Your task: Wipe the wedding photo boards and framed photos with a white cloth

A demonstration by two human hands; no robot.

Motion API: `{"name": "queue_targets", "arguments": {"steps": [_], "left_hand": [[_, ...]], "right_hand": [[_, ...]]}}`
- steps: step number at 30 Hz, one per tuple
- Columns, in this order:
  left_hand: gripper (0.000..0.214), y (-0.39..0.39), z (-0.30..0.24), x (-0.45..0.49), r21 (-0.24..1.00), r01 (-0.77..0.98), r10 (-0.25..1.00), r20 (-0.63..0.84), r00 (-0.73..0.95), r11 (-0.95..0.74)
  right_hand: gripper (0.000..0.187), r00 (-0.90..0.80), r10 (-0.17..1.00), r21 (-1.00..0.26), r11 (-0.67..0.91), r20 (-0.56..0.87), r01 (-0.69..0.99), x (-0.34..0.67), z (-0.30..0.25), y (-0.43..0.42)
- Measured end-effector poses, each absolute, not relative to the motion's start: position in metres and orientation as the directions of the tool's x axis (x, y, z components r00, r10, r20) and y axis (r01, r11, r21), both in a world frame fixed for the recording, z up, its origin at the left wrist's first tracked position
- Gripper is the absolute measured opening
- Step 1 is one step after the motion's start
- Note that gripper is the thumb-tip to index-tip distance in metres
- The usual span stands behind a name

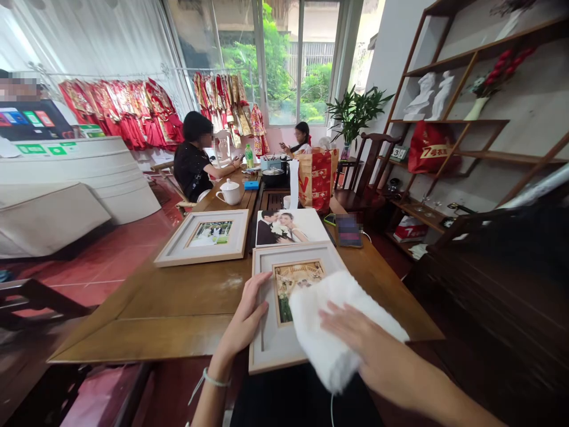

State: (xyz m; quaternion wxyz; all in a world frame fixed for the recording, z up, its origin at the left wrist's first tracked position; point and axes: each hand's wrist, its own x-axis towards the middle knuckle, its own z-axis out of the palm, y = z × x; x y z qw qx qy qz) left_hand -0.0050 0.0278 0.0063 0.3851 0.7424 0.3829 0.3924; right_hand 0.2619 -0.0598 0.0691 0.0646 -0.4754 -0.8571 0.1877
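Observation:
A light wooden picture frame (262,350) with a wide pale mat lies at the near edge of the table, partly over my lap. My left hand (246,311) grips its left side, fingers and thumb over the border. On the frame's right half is a fluffy white cloth (311,338), hiding part of the photo (284,308). My right hand (349,329) presses on this cloth and has hold of it; its fingers are blurred and the thumb is hidden. Just beyond the frame is an unframed couple's photo print (306,228).
Another framed photo (202,258) lies on the wooden table (178,296) to the left. A phone (349,231), a white teapot (230,193) and a red-and-tan paper bag (315,181) stand or lie farther back. Two people (193,160) sit at the far end. Shelves (444,121) rise on the right.

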Motion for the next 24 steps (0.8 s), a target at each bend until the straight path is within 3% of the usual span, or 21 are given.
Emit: {"name": "queue_targets", "arguments": {"steps": [3, 5, 11, 14, 19, 24], "left_hand": [[0.054, 0.028, 0.006, -0.005, 0.873, 0.260, 0.869, 0.293, 0.398, -0.413], [0.054, 0.028, 0.006, -0.005, 0.874, 0.256, 0.869, 0.294, 0.398, -0.413], [0.054, 0.027, 0.008, -0.005, 0.877, 0.258, 0.873, 0.287, 0.394, -0.405], [0.053, 0.027, 0.009, -0.006, 0.876, 0.261, 0.872, 0.286, 0.398, -0.406], [0.052, 0.027, 0.008, -0.006, 0.869, 0.267, 0.865, 0.288, 0.411, -0.416], [0.050, 0.028, 0.007, -0.006, 0.867, 0.269, 0.866, 0.294, 0.405, -0.420]], "right_hand": [[0.078, -0.614, 0.783, -0.471, 0.504, -0.105, 0.724, 0.272, 0.087, -0.092], [0.072, -0.580, 0.810, -0.469, 0.480, -0.087, 0.741, 0.281, 0.087, -0.090], [0.079, -0.371, 0.903, -0.241, 0.418, 0.217, 0.876, 0.292, 0.045, 0.004], [0.076, -0.287, 0.904, -0.235, 0.368, 0.316, 0.900, 0.294, 0.037, 0.055], [0.074, -0.313, 0.907, -0.254, 0.385, 0.282, 0.887, 0.281, 0.042, 0.088], [0.076, -0.466, 0.870, -0.275, 0.493, 0.160, 0.826, 0.255, 0.042, 0.052]]}}
